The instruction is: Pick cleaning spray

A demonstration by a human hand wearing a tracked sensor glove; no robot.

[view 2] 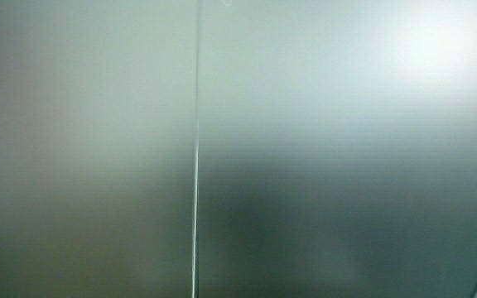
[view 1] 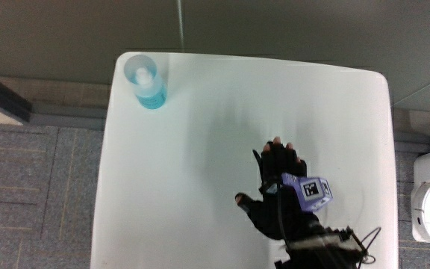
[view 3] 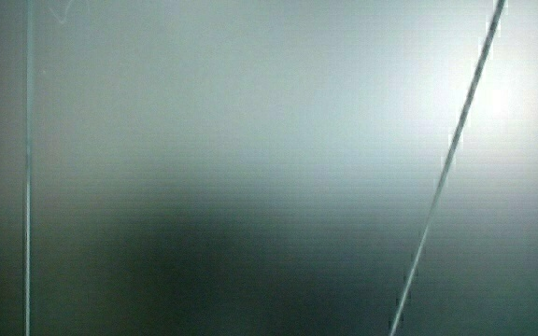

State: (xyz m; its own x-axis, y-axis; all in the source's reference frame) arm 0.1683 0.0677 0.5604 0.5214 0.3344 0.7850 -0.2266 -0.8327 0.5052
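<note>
The hand [view 1: 282, 196] lies flat over the white bench [view 1: 200, 149] near the person's edge, fingers spread and holding nothing. The spray [view 1: 147, 82] stands well apart from it, at a bench corner farther from the person. Both side views show only a pale wall.

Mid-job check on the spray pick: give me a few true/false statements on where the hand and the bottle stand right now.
1. The hand grips the cleaning spray. False: it holds nothing, fingers spread, well apart from the bottle.
2. The cleaning spray stands upright near a corner of the table. True.
3. The hand is nearer to the person than the bottle. True.
4. The bottle lies tipped over at the table's middle. False: it is upright, at the corner.
5. Both side views show only a pale wall. True.
</note>
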